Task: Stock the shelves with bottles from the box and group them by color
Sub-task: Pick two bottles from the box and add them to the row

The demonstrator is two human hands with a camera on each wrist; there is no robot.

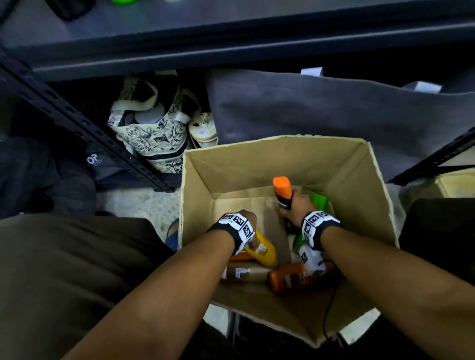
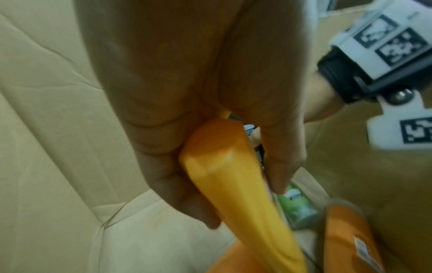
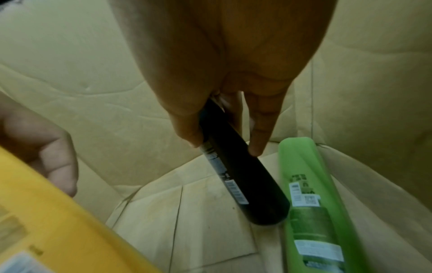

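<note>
An open cardboard box (image 1: 380, 205) stands on the floor below me, and both hands are down inside it. My left hand (image 1: 241, 218) grips a yellow bottle (image 1: 262, 251) (image 2: 236, 194) near its top, fingers (image 2: 163, 166) curled round it. My right hand (image 1: 298, 205) holds a black bottle (image 3: 243, 181) with an orange cap (image 1: 281, 186), raised and tilted, thumb and fingers (image 3: 259, 133) wrapped on it. A green bottle (image 1: 318, 201) (image 3: 308, 203) lies along the box's right wall. An orange bottle (image 1: 290, 277) and a brownish bottle (image 1: 244, 273) lie on the bottom.
A dark metal shelf (image 1: 231, 38) runs across the top, with something green (image 1: 123, 1) on it at the frame's edge. Under it sit a floral bag (image 1: 154, 133) and a grey fabric bin (image 1: 334, 110). A slanted shelf post (image 1: 77, 115) is at the left. A black cable (image 1: 330, 308) hangs from my right wrist.
</note>
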